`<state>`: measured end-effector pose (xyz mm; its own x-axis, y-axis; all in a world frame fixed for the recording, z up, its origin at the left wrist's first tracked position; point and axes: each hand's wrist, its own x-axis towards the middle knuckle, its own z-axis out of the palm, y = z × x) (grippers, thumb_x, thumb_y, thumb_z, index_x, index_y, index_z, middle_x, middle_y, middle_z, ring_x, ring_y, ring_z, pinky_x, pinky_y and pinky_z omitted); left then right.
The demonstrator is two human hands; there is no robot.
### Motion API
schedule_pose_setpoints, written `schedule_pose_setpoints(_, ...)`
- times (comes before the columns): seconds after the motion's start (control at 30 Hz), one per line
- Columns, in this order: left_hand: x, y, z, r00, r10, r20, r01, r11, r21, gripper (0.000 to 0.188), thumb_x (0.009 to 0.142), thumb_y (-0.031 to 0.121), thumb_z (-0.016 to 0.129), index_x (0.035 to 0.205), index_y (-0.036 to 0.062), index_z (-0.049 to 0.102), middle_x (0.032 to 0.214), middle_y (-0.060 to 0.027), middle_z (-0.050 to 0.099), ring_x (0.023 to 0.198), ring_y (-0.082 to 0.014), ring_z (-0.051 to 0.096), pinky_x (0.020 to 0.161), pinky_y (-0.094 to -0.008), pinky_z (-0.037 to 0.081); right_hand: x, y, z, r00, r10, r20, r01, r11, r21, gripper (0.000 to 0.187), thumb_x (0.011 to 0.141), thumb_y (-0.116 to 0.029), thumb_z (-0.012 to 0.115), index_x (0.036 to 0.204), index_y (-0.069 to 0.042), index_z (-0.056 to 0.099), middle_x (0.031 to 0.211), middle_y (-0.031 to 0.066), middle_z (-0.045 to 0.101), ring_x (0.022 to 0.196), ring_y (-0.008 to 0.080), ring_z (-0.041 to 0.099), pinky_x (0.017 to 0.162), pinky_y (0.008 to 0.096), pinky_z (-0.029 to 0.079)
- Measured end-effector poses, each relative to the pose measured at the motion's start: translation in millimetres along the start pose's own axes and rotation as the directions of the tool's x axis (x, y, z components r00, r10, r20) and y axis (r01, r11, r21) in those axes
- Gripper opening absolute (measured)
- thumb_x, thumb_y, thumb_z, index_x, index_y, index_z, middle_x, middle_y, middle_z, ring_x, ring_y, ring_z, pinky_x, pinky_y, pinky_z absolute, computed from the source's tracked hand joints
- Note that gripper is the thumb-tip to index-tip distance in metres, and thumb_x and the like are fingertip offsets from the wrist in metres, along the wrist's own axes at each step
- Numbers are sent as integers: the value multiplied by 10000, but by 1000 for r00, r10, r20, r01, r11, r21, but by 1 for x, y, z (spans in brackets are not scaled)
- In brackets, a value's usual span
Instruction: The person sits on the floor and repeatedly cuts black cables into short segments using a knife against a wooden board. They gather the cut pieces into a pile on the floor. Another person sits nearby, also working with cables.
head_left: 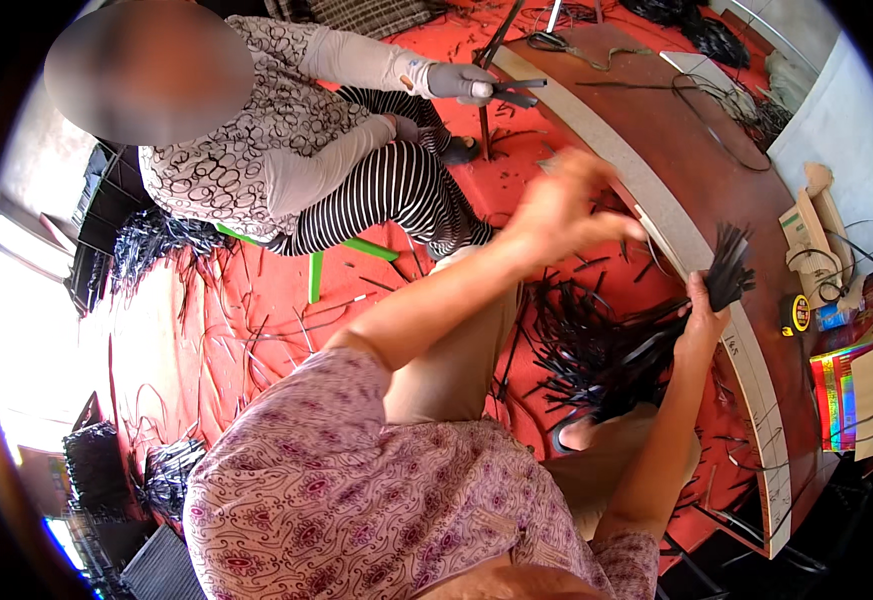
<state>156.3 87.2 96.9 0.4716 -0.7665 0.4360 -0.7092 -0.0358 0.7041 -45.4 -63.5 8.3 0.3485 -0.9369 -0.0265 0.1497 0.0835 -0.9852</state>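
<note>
My right hand is closed around a bundle of black plastic strips at the table's near edge. The cut ends fan out above my fist, and the long tails hang down into a tangled black heap by my legs. My left hand is raised over the red floor, a little blurred, thumb and fingers apart with nothing seen between them. It is near a pale wooden strip along the table edge. Across from me, a seated person's gloved hand holds short black strips.
The curved brown table bears scissors, a yellow tape measure, torn cardboard and loose black strips. Strip scraps litter the red floor covering. Black bundles lie at the left, near the person's green stool.
</note>
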Motion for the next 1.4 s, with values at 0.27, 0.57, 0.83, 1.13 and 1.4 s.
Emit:
schedule_pose_setpoints(0.27,77,-126,-95,871,481,-98,-251,608,753,515,658,201,796,1092,47,568,1088,-125,563,1051,-342,510,868,-462,424,0,-5,6,984,-28,-175,22,999,-34,177,785,-183,757,859,-82,631,779,-32,588,643,59,507,478,204,332)
schedule_pose_setpoints(0.57,75,-132,-67,989,129,68,-146,859,492,218,878,221,561,866,21,645,670,-200,589,668,-392,593,610,-442,476,6,-9,-35,951,-177,-254,236,946,222,128,837,-118,687,852,-59,574,746,-11,493,687,93,450,638,244,382)
schedule_pose_setpoints(0.83,-5,-30,62,882,305,360,-378,913,153,235,819,178,592,1025,121,689,895,-171,672,788,-310,659,706,-427,520,-10,-24,-65,983,-92,-160,150,902,404,170,869,-163,666,844,-61,532,710,41,494,624,152,502,570,290,456)
schedule_pose_setpoints(1.13,-13,-16,199,841,143,522,-397,818,416,242,822,251,567,783,40,677,739,-198,653,705,-352,654,658,-455,518,-23,-25,-98,969,-31,-245,126,914,385,212,822,-158,716,801,-74,523,630,4,449,521,120,440,488,267,386)
schedule_pose_setpoints(1.4,-20,-8,236,823,86,562,-405,783,473,244,798,218,534,751,39,694,767,-204,671,731,-350,673,643,-462,532,-28,-15,-107,948,-50,-315,170,915,365,250,807,-137,727,712,-81,503,598,-11,425,510,107,420,474,256,355)
